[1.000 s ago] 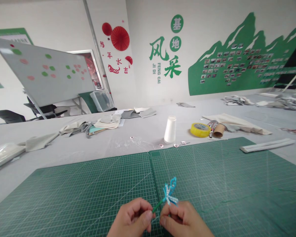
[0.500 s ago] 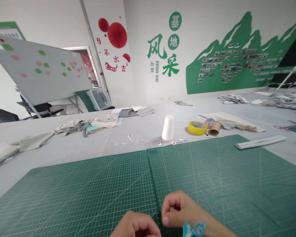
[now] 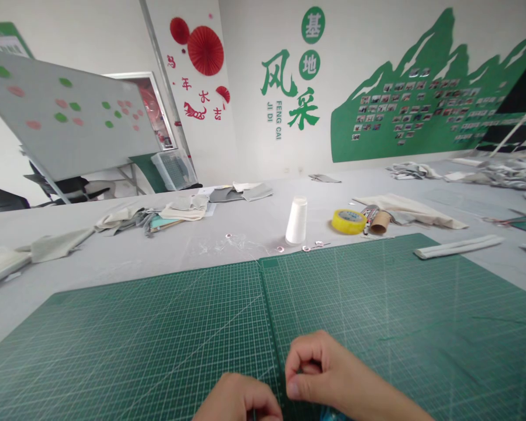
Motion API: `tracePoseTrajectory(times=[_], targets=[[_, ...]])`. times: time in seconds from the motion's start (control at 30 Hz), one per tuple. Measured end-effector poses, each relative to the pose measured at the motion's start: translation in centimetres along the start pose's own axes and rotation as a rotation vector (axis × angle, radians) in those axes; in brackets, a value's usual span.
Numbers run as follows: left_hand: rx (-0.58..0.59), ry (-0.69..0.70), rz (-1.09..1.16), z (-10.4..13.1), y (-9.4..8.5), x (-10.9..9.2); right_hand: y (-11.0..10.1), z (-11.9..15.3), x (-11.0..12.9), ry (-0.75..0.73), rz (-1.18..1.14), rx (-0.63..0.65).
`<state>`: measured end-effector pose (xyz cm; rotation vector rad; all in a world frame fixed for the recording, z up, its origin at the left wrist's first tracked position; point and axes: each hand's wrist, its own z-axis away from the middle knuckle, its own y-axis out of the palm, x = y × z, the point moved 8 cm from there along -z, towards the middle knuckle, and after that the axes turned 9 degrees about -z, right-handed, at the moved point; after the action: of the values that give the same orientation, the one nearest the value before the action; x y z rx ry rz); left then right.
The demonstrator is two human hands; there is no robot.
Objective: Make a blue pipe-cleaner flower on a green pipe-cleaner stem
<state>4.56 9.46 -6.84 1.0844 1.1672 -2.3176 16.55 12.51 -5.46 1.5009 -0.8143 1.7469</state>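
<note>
My left hand [image 3: 241,400] is at the bottom edge, its fingers curled in; part of it is cut off by the frame. Just to its right, my right hand [image 3: 313,368] is closed in a pinch, thumb against bent forefinger. Whatever either hand pinches is hidden or too fine to make out. Below my right wrist, a shiny blue thing [image 3: 333,414] barely shows at the frame's edge. Both hands are over the seam between two green cutting mats [image 3: 158,327]. A white cone of thread [image 3: 297,221] stands upright beyond the mats.
Yellow tape [image 3: 349,221] and a cardboard tube [image 3: 380,223] lie right of the cone. A folded pale fabric strip [image 3: 458,247] rests across the right mat's far edge. Small ring-shaped pieces [image 3: 305,249] and loose thread lie behind the mats. Fabric scraps [image 3: 186,209] are farther back on the left.
The view has tilted slightly downward, so the table things sit higher in the frame. The blue thing by my right wrist has dropped mostly out of sight. Both hands keep nearly the same pose.
</note>
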Motion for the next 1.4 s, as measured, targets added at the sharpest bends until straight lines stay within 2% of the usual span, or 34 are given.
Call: tracePoseTrajectory(times=[0.13,0.23,0.33,0.47,0.53,0.63,0.93,1.07,1.27,1.4], targets=[[-0.08,-0.033,-0.058,-0.2,-0.7,0.6,-0.1,1.0,3.7,-0.255,0.431,-0.133],[-0.215,-0.095,-0.092,0.0,-1.9,0.9,0.9,2.3,6.0,-0.51,0.73,-0.175],[-0.346,-0.131,-0.074,0.4,-3.1,0.8,2.0,3.2,6.7,-0.67,0.942,-0.212],[-0.403,-0.129,0.073,0.9,-4.0,0.4,3.3,3.3,6.2,-0.769,1.042,-0.216],[-0.422,-0.12,0.135,1.2,-4.3,0.1,3.7,3.0,5.6,-0.771,1.017,-0.201],[-0.425,-0.11,0.2,1.3,-4.6,0.1,3.6,2.3,4.5,-0.691,0.876,-0.171],[-0.275,-0.073,0.424,0.6,-3.2,0.9,0.9,0.0,0.9,-0.232,0.389,-0.239],[-0.164,-0.034,0.456,0.4,-2.3,0.7,0.7,-0.5,-0.4,-0.057,0.132,-0.185],[0.0,0.038,0.433,0.4,-1.0,0.3,0.0,-0.4,0.5,-0.142,0.02,-0.095],[0.047,0.055,0.393,0.8,-0.8,-0.6,-0.4,-0.6,0.4,-0.218,-0.033,-0.03]])
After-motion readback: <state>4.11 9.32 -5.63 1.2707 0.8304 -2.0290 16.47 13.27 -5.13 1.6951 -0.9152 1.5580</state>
